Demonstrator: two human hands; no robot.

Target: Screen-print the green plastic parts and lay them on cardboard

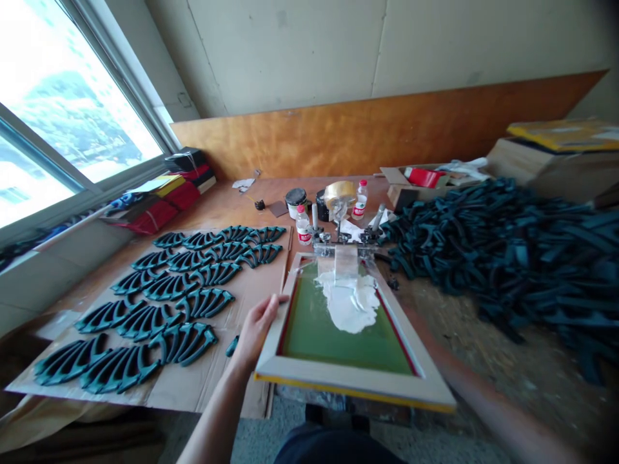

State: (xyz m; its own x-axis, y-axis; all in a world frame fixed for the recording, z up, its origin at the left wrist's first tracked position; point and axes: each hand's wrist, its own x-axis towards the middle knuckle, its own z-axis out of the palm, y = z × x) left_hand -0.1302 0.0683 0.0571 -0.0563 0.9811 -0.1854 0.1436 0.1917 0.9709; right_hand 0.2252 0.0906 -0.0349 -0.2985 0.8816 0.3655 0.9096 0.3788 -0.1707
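Both bottles, the front bottle [304, 227] and the rear bottle [360, 201], have red caps and red-and-white labels whose writing is too small to read. A pale label on the yellow package [563, 135], atop a box [541, 164] by the table's far right corner, cannot be made out either.

The left hand [258, 325] is closed on the left edge of the frame [355, 386], thumb near the top face. The right hand [422, 330] is blurred and partly hidden at the frame's right edge; whether it grips cannot be told. The frame lies at the middle of the table's [232, 200] near edge, its far end at a metal clamp [345, 248]. White paste [351, 306] spreads over its green mesh [309, 322], with a pale block [346, 263] at the paste's far side.

Toward the table's far edge stand a white jar [293, 211] with a dark lid and a black jar [321, 211], beside a roll of tape [340, 190]. A carton [405, 195] there holds something red and white plastic. Dark green parts [149, 312] lie in rows on cardboard [193, 393] along the table's left side; more form a pile [507, 245] on its right.
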